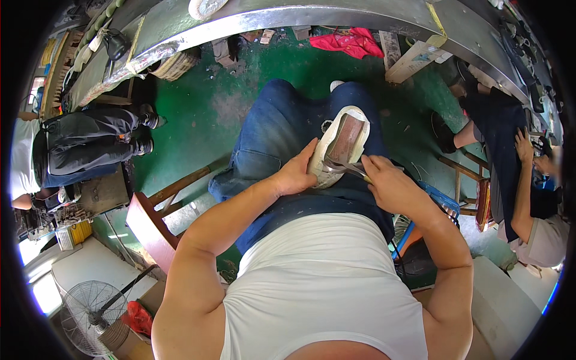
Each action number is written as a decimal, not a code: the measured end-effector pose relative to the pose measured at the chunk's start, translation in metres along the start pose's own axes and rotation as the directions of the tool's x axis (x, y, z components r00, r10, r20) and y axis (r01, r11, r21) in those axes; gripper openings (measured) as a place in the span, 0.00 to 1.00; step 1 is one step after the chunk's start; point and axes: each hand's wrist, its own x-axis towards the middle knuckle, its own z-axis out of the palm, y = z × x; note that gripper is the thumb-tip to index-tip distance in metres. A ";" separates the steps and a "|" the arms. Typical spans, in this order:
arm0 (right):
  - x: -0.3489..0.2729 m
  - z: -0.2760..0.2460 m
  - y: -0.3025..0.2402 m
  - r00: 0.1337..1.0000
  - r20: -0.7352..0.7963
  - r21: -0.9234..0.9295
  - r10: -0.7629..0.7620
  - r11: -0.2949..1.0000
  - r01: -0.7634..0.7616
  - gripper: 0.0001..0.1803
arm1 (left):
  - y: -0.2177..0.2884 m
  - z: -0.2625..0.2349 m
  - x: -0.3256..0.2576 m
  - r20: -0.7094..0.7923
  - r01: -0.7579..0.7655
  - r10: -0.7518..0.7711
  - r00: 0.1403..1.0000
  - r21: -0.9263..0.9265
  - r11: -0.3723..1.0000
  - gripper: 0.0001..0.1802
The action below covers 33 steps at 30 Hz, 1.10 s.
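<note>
Shoe upper, pale with a brown insole board facing up, rests sole-side up on the person's lap over blue jeans. Left hand clasps the shoe's near left edge, fingers wrapped against it. Right hand is closed around metal pincers, whose tips meet the shoe's near rim. Green floor lies below. Red cloth sits under the long bench. Another seated person works at right.
</note>
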 end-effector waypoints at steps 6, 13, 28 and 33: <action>0.045 -0.028 -0.026 0.856 0.493 -0.290 0.156 0.957 -0.007 0.20 | -0.004 0.014 0.002 -0.073 -0.019 -0.036 0.997 -0.641 0.767 0.40; 0.019 0.031 0.000 0.971 0.235 0.019 0.041 0.999 -0.047 0.15 | -0.010 0.034 0.027 -0.535 0.002 -0.114 0.837 -0.205 0.979 0.35; -0.019 0.039 0.017 0.906 0.073 -0.015 0.417 0.909 -0.417 0.13 | 0.011 0.023 0.021 -0.128 -0.202 0.475 0.871 0.788 0.582 0.28; 0.000 -0.010 0.037 0.861 0.386 0.222 0.330 0.873 -0.434 0.11 | 0.024 0.013 0.025 -0.074 -0.134 0.311 0.947 0.791 0.597 0.29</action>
